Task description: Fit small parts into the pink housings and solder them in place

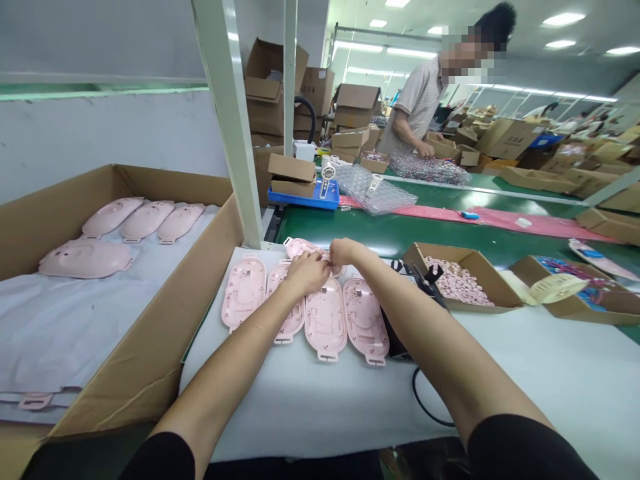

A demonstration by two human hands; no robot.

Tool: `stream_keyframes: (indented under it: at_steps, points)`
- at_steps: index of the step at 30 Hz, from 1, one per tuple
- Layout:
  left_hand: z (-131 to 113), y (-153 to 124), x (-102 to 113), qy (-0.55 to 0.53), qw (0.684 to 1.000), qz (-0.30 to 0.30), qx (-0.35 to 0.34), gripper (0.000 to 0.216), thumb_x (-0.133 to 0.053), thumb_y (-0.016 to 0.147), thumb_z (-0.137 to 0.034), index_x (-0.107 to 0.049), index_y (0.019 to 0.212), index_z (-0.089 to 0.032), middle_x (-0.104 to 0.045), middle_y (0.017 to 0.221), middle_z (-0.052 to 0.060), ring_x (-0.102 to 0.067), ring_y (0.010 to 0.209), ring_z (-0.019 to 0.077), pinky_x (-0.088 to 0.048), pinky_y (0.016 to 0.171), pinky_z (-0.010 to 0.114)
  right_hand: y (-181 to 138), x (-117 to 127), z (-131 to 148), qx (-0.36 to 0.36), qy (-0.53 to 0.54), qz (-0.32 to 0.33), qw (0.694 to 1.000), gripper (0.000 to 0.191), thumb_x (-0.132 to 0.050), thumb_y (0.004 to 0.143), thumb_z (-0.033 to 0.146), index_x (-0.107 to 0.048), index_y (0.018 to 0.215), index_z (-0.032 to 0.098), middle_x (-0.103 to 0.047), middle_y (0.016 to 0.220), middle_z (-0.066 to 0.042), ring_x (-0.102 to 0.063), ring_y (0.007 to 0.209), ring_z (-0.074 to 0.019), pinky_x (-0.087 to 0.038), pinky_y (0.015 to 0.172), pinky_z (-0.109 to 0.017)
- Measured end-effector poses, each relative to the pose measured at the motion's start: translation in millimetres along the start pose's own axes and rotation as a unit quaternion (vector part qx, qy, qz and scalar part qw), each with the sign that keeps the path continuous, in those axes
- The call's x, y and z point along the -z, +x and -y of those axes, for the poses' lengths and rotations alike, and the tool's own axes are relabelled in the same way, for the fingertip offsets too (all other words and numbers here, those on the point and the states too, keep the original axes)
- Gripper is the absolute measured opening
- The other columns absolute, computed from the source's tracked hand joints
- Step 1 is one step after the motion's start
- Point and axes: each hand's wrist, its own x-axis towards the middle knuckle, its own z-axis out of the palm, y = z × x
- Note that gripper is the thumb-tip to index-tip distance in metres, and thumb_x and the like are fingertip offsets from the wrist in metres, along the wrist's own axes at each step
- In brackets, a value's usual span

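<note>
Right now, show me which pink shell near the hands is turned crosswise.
The rearmost pink shell, at the left hand and right hand; the four shells in front lie lengthwise.

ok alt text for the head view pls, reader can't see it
A person's left hand and right hand meet at a pale pink plastic shell, beyond four similar oval shells on a white-covered table. A brown cardboard box at left holds more pink shells. A co-worker stands beyond.

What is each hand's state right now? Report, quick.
Left hand: over a pink shell; grip can't be told.
Right hand: fingers curled closed at that shell; anything held is hidden.
</note>
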Motion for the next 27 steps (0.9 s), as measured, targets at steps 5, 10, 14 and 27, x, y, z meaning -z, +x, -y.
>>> stream_keyframes:
  at_steps: [5, 10, 14, 27]
  points:
    - [-3, 5, 2, 0.012, 1.000, 0.001, 0.006, 0.039, -0.055, 0.101, -0.046, -0.062, 0.127, -0.019, -0.059, 0.136, 0.011, -0.053, 0.128, 0.0290, -0.042, 0.109, 0.055, -65, 18, 13, -0.003, 0.017, -0.093, 0.996, 0.030, -0.061, 0.098, 0.040, -0.064, 0.118, 0.018, -0.066, 0.120, -0.010, -0.065, 0.106, -0.0228, -0.055, 0.090, -0.041]
    - [-19, -10, 19, 0.028, 1.000, 0.001, -0.004, 0.040, -0.040, 0.105, -0.037, -0.062, 0.132, -0.018, -0.057, 0.143, 0.016, -0.052, 0.132, 0.0333, -0.039, 0.111, 0.056, -193, -18, -55, -0.050, 0.088, -0.357, 0.929, 0.036, -0.033, 0.106, 0.049, -0.052, 0.125, 0.026, -0.071, 0.108, -0.007, -0.067, 0.097, -0.0239, -0.046, 0.077, -0.033]
    - [-35, -72, 21, 0.022, 0.996, 0.007, -0.083, 0.052, -0.052, 0.098, -0.047, -0.051, 0.146, -0.026, -0.047, 0.157, 0.007, -0.041, 0.144, 0.0306, -0.032, 0.120, 0.049, -231, -88, -134, -0.111, 0.185, -0.318, 0.923, 0.038, -0.044, 0.098, 0.061, -0.044, 0.101, 0.022, -0.065, 0.077, -0.004, -0.062, 0.063, -0.0228, -0.041, 0.060, -0.032]
    - [-33, -151, -42, 0.049, 0.977, -0.066, -0.195, 0.046, -0.056, 0.093, -0.015, -0.058, 0.138, -0.023, -0.062, 0.143, 0.005, -0.058, 0.130, 0.0263, -0.038, 0.117, 0.048, -229, -129, -202, 0.053, 0.295, -0.255, 0.919, 0.024, -0.037, 0.103, 0.050, -0.050, 0.102, 0.030, -0.066, 0.088, -0.007, -0.064, 0.075, -0.0230, -0.052, 0.069, -0.038]
